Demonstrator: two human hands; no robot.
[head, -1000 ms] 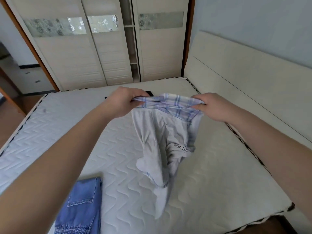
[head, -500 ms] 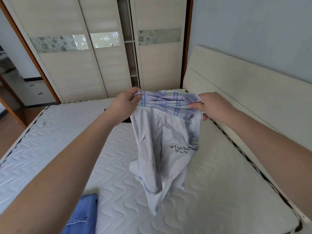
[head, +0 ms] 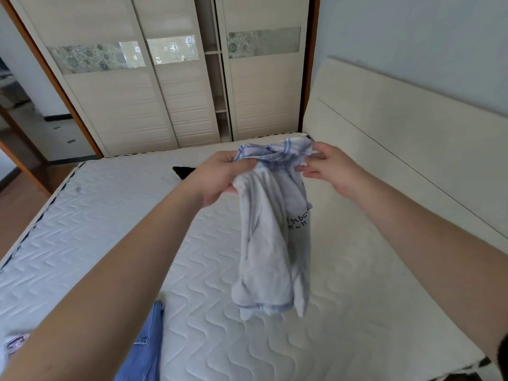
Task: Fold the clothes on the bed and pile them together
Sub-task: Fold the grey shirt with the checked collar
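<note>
Presently noted, from left to right: corner of a patterned item [head: 15, 344] at the lower left edge, too cropped to identify; blue jeans [head: 144, 345] lying on the mattress [head: 96, 232] near the bottom edge, apparently folded already, though mostly hidden behind the left forearm. Left hand [head: 220, 176] raised over mid-bed, fingers curled tight round the bunched plaid end of a pale grey garment [head: 270, 243]. Garment hanging clear of the mattress, twisted into a narrow rope, small dark lettering visible on its right side, blue-trimmed hem lowest. Right hand [head: 327, 167] at the same plaid end, thumb and fingers pinching only a little of the fabric, remaining fingers fairly straight; hold judged lighter than the left. Small black object [head: 183, 170] on the mattress behind the left hand, unidentified. Headboard [head: 398, 127] along the right, wardrobe [head: 154, 86] beyond the bed. Step in hand judged as opening out the garment before folding. Recommended: separate the hands along the plaid edge until taut, find the two corners rather than a fistful, give one shake to undo the twist, then lower flat onto the bare mattress, lettering side down. Risk: folding while twisted yields a lumpy piece unfit to stack on the jeans.
</note>
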